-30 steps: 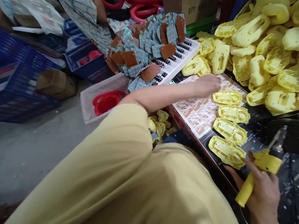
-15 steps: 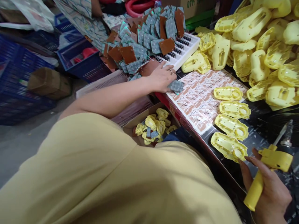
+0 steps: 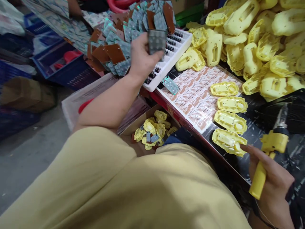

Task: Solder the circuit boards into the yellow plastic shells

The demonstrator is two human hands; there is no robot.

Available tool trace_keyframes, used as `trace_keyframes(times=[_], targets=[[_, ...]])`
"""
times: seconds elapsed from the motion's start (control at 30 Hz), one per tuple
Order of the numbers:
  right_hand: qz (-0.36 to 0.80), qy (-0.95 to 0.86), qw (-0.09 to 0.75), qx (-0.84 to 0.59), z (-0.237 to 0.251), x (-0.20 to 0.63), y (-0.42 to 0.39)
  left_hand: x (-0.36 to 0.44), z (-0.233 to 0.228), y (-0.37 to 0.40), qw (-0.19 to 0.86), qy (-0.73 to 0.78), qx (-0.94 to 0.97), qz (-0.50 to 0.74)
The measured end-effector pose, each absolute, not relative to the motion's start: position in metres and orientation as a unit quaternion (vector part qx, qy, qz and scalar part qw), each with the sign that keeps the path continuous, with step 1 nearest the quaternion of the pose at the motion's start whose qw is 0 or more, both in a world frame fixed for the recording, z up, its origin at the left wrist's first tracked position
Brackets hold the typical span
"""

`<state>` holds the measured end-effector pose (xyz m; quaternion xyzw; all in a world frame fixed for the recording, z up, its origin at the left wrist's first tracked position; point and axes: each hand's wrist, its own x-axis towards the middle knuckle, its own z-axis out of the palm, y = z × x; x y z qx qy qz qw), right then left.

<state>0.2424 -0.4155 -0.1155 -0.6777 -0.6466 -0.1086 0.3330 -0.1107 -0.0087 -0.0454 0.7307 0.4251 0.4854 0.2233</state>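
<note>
My left hand (image 3: pixel 143 58) is closed on a circuit board (image 3: pixel 157 41), gripped between thumb and fingers above a white foam tray (image 3: pixel 175 51) of black parts. A heap of circuit boards (image 3: pixel 119 44), some showing brown backs, lies beside it. One small green-edged circuit board (image 3: pixel 170 84) rests at the corner of a printed sheet (image 3: pixel 193 98). My right hand (image 3: pixel 271 175) is wrapped round a yellow soldering gun (image 3: pixel 274 143), its metal tip pointing up and away. The right index fingertip reaches the end of the nearest yellow shell half (image 3: pixel 228 141) in a column of several.
A pile of yellow shells (image 3: pixel 257 47) covers the table's far right. Below the table edge, a cardboard box (image 3: pixel 130 140) contains yellow pieces and boards. A pale crate (image 3: pixel 69 108) and blue crates (image 3: pixel 66 68) stand to the left. Another person's patterned sleeve (image 3: pixel 54 19) shows at upper left.
My left hand has lifted from the tray's near corner, raising a circuit board; a small board stays on the sheet. My right fingertip has come onto the nearest shell. The view has shifted slightly.
</note>
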Motion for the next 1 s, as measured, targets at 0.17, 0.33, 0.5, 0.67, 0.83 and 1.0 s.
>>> trace_keyframes(times=[0.17, 0.33, 0.5, 0.67, 0.83, 1.0], targets=[[-0.146, -0.697, 0.318, -0.625, -0.095, 0.231, -0.403, -0.143, -0.065, -0.012, 0.098, 0.438, 0.702, 0.553], [-0.157, -0.706, 0.307, -0.619, -0.101, 0.233, -0.398, -0.149, -0.085, -0.021, 0.095, 0.431, 0.687, 0.577], [-0.148, -0.703, 0.295, -0.63, -0.095, 0.226, -0.387, -0.139, -0.092, -0.017, 0.078, 0.398, 0.696, 0.592], [-0.141, -0.718, 0.311, -0.606, -0.089, 0.22, -0.382, -0.126, -0.088, -0.008, 0.031, 0.297, 0.582, 0.756], [-0.133, -0.718, 0.327, -0.6, -0.096, 0.221, -0.38, -0.1, -0.055, -0.036, 0.136, 0.218, 0.63, 0.733], [-0.113, -0.704, 0.364, -0.599, -0.098, 0.215, -0.368, -0.037, -0.041, -0.094, 0.517, 0.282, 0.724, 0.359]])
